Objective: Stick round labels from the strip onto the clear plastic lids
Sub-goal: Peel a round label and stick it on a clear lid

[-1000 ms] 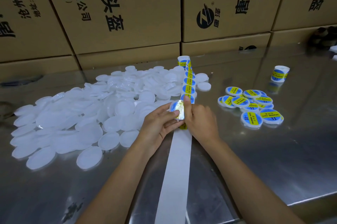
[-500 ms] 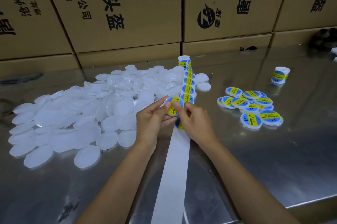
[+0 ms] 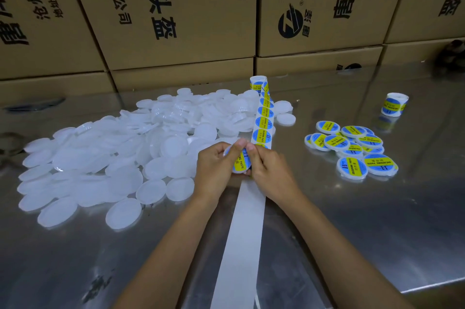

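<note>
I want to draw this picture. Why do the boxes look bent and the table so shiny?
In the head view, the wide lens bends the cardboard boxes outward near the edges; the metal table mirrors the boxes and overhead light as pale glare; the hands and labelled lid look fairly sharp.

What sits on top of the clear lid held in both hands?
A round blue-and-yellow label covers the clear plastic lid. The left hand and right hand pinch it; fingers hide the label's edges.
</note>
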Motion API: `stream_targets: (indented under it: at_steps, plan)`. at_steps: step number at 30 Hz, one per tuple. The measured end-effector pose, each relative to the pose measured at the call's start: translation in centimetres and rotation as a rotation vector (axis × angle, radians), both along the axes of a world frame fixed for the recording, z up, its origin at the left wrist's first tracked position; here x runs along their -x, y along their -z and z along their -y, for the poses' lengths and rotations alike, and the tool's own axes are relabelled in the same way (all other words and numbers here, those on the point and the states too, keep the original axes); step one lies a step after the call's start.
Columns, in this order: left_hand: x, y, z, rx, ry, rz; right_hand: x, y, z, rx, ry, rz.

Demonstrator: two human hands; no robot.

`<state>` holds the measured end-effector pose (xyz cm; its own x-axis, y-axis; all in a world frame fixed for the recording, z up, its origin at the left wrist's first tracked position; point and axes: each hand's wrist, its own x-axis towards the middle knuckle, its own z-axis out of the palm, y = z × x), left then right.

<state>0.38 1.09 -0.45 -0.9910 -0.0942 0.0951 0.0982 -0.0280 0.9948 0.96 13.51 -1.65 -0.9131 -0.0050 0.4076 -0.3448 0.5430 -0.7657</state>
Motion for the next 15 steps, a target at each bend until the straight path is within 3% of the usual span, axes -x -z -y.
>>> stream_targets:
  at_steps: [3, 8, 11, 15]
  plan:
    - [0.23, 0.15, -0.1, 0.062, -0.028, -0.029, 0.09, -0.11, 0.09, 0.141, -0.012, 0.028]
    - [0.45, 0.43, 0.02, 0.017, -0.029, 0.05, 0.03, 0.36, 0.03, -0.083, 0.083, 0.04]
    - [0.38, 0.23, 0.01, -0.096, 0.038, 0.152, 0.33, 0.49, -0.43, -0.097, 0.118, 0.019]
    - [0.19, 0.05, 0.07, -0.117, 0.19, 0.092, 0.26, 0.43, -0.68, -0.077, 0.16, -0.02]
